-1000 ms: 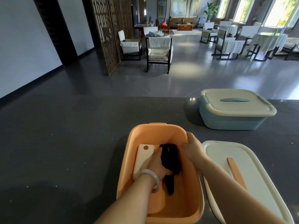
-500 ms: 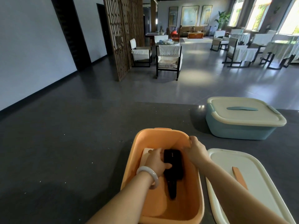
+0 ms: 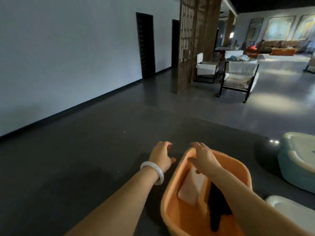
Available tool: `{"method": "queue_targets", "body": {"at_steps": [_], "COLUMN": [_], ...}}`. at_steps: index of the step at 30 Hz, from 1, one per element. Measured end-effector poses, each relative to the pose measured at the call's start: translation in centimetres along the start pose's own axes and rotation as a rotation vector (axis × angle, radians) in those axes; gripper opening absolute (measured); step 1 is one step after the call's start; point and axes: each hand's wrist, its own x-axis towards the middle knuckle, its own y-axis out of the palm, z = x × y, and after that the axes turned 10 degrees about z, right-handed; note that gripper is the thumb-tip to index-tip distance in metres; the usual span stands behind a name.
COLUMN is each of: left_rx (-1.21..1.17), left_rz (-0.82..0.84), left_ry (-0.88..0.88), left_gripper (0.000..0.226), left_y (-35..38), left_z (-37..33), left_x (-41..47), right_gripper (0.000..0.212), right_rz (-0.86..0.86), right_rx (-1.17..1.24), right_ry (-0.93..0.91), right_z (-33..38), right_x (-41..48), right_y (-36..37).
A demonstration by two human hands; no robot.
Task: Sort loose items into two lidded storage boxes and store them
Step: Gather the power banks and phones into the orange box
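Your right hand gripped the far rim of the orange box. Your left hand hung relaxed and empty beside it. A white item and a black item lay packed beneath your right wrist. The lid, seemingly unfitted, lay right of your forearm.

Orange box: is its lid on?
No, the orange box is open on top, showing a white item and a black item inside.
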Motion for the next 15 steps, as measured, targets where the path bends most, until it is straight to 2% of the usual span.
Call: {"method": "queue_targets", "body": {"at_steps": [2, 7, 12, 15], "left_rx": [0.107, 0.511, 0.573, 0.605], "left_rz": [-0.041, -0.045, -0.077, -0.077], "left_ry": [-0.074, -0.319, -0.521, -0.617], "left_gripper": [0.056, 0.058, 0.047, 0.051], "left_y": [-2.4, -7.4, -11.5, -14.0], "left_z": [2.5, 10.1, 17.6, 21.6], "left_x": [-1.5, -6.9, -14.4, -19.7], "right_gripper": [0.064, 0.050, 0.047, 0.050], "right_rz": [0.076, 0.297, 0.426, 0.511], "right_rx": [-0.043, -0.326, -0.440, -0.473], "right_ry": [-0.101, -0.373, -0.518, -0.595], "right_z": [3.3, 12.2, 20.6, 25.7], "right_x": [1.3, 2.2, 0.4, -1.3], "right_y": [1.5, 7.1, 13.6, 17.7]}}
